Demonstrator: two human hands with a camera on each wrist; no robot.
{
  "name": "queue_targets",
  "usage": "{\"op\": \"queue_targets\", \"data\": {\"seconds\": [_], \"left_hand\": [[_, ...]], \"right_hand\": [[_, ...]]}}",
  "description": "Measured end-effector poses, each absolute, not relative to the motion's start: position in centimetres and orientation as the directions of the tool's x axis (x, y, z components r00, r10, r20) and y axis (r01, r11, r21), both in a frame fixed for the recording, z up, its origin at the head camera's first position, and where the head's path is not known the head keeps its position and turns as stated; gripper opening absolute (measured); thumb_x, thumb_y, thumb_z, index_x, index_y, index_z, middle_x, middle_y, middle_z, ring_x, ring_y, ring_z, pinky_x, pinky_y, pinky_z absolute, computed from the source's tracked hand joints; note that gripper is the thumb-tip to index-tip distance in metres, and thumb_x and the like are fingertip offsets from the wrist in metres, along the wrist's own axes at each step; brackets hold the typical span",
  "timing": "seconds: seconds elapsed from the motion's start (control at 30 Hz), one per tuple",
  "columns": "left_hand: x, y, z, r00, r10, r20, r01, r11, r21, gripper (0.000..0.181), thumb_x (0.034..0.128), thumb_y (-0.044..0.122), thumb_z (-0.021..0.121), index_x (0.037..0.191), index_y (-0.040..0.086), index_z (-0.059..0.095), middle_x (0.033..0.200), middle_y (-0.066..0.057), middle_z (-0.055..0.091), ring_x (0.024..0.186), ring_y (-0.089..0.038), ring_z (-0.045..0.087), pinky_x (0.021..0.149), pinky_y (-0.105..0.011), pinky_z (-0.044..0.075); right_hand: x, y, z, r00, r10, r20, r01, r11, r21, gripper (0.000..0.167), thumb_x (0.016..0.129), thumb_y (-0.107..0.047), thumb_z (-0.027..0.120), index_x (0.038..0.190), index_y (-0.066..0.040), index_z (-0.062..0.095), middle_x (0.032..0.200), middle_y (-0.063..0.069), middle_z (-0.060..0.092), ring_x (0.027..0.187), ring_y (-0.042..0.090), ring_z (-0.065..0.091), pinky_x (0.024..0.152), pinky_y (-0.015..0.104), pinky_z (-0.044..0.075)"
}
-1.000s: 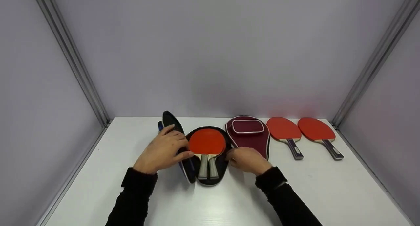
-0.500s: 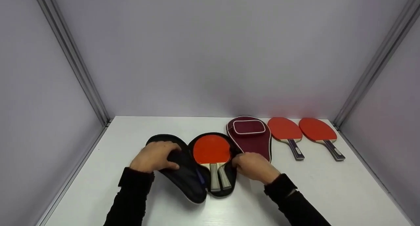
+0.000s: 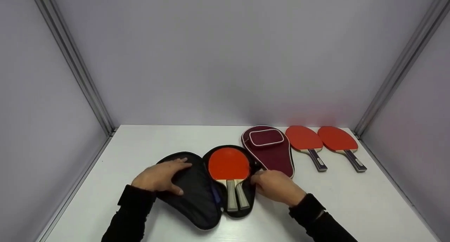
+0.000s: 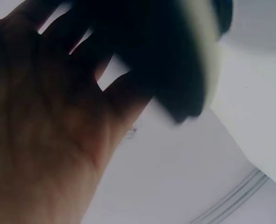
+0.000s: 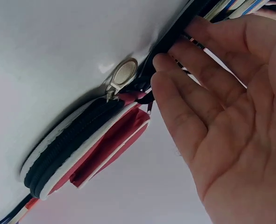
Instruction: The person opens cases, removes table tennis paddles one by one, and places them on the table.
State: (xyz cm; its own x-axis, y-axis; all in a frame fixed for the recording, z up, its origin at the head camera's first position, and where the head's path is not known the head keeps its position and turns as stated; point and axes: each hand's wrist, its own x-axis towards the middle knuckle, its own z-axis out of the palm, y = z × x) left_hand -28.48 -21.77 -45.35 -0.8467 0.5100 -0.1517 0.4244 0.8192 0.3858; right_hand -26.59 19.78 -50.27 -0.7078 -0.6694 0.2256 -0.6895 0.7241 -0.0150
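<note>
An unfolded black paddle case lies on the white table. Two table tennis paddles, overlapping, sit in its right half; the top one shows an orange-red face, and their pale handles point toward me. Spread fingers of my left hand rest on the case's black cover, folded out to the left. My right hand grips the case's right rim; its thumb is hard to make out. In the right wrist view, that hand's fingertips meet the black edge. The left wrist view is dark and blurred.
A dark red paddle case with white piping lies just behind the right hand, its zipper pull close to the fingers. Two red paddles lie farther right. Walls enclose the table's back and sides.
The left hand has swung the cover over from steeply tilted to lying out at the left. The case and right hand have moved slightly rightward and toward me. The dark red case has turned slightly.
</note>
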Motion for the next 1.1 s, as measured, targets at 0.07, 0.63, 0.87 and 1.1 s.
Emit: {"op": "queue_targets", "data": {"seconds": [0.07,0.63,0.87,1.1], "left_hand": [[-28.1,-21.8,-45.7,-0.841,0.522,-0.144,0.443,0.816,0.372,0.103,0.0872,0.024,0.106,0.176,0.012,0.055,0.189,-0.02,0.043,0.175,-0.049,0.042,0.142,-0.073,0.037],[-25.2,-19.5,-46.0,-0.808,0.584,-0.084,0.586,0.81,-0.004,0.109,0.0828,0.036,0.108,0.176,0.014,0.055,0.185,-0.017,0.051,0.17,-0.039,0.054,0.134,-0.063,0.052],[-22.9,-16.2,-45.4,-0.711,0.703,0.014,0.677,0.69,-0.256,0.083,0.0921,0.044,0.101,0.165,0.024,0.068,0.17,-0.001,0.071,0.157,-0.024,0.069,0.13,-0.049,0.059],[-21.2,-13.2,-45.5,-0.527,0.833,0.168,0.734,0.546,-0.403,0.06,0.0944,0.051,0.098,0.148,0.033,0.078,0.148,0.009,0.082,0.136,-0.013,0.078,0.119,-0.039,0.065]], "right_hand": [[-26.4,19.7,-50.3,-0.701,-0.674,0.233,-0.694,0.719,-0.007,0.014,0.099,-0.006,0.086,0.091,-0.015,0.079,0.082,-0.001,0.075,0.073,0.017,0.072,0.061,0.034,0.06],[-24.0,21.2,-50.2,-0.637,-0.739,0.217,-0.758,0.653,0.0,0.019,0.093,0.0,0.083,0.09,-0.017,0.076,0.084,-0.006,0.073,0.071,0.009,0.067,0.058,0.025,0.047],[-24.3,21.4,-50.1,-0.643,-0.74,0.198,-0.758,0.652,-0.028,0.017,0.095,-0.001,0.083,0.093,-0.017,0.077,0.086,-0.006,0.075,0.073,0.01,0.066,0.06,0.025,0.048],[-24.0,21.1,-50.1,-0.647,-0.734,0.205,-0.752,0.659,-0.013,0.017,0.094,-0.002,0.083,0.091,-0.017,0.076,0.083,-0.006,0.074,0.074,0.015,0.074,0.061,0.031,0.056]]}}
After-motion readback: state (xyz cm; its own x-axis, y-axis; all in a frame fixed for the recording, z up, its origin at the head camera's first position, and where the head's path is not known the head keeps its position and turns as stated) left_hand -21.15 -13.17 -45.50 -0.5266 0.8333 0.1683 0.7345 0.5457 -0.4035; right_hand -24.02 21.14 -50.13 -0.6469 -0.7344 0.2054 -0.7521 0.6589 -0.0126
